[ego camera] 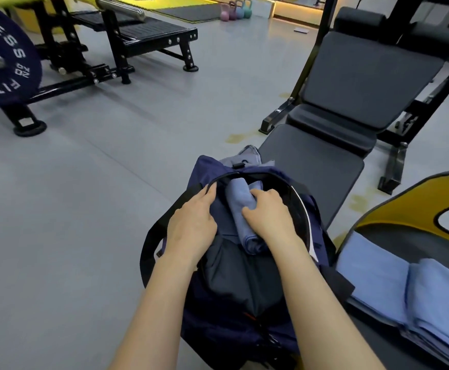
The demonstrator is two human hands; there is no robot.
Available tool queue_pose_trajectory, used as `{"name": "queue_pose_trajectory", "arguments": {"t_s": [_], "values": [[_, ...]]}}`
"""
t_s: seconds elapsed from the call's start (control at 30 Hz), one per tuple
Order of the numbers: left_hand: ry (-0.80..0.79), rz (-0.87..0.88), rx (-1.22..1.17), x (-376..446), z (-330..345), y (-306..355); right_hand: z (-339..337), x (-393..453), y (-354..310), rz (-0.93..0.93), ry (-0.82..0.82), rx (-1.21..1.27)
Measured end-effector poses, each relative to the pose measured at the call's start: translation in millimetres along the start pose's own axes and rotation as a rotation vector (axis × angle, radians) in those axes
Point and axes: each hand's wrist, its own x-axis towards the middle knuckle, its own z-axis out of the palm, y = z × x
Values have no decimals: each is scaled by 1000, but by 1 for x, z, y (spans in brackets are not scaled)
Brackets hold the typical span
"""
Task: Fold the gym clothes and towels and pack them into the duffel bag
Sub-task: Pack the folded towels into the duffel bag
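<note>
A navy duffel bag [210,166] stands open in front of me on the end of a black bench. A rolled light-blue towel [238,198] lies in its opening on top of dark clothing [242,279]. My right hand [268,214] grips the towel's right side, fingers curled over it. My left hand [191,222] lies on the bag's left edge, fingertips at the zipper rim and black strap [162,222]. A grey garment [247,157] pokes out beyond the bag's far end. Two folded blue towels [415,295] lie to the right.
The black adjustable bench [351,102] stretches away to the upper right. A yellow-and-black pad [404,206] sits at the right edge. A barbell with a 20 kg plate [7,57] and a black platform rack [148,36] stand upper left. Kettlebells [235,12] far back on grey floor.
</note>
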Motion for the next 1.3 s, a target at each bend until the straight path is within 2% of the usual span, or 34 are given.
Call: {"name": "queue_pose_trajectory", "arguments": {"t_s": [0.3,0.53,0.7,0.77,0.9,1.03,1.17,1.3], "values": [[-23,2,2,-3,2,7,24,12,5,-11,230,-44],[-25,4,16,-4,1,7,48,22,20,69,120,-90],[-21,-3,13,-5,0,6,46,14,16,-155,287,-259],[-20,-1,13,-5,0,6,47,9,10,-184,292,-298],[-32,15,17,-3,2,5,47,11,7,-84,110,-92],[-37,18,14,-2,3,4,56,17,1,-74,111,103],[-39,23,26,-2,2,3,68,22,0,-38,64,179],[-42,14,36,-2,3,3,73,27,-5,-5,-3,363]]}}
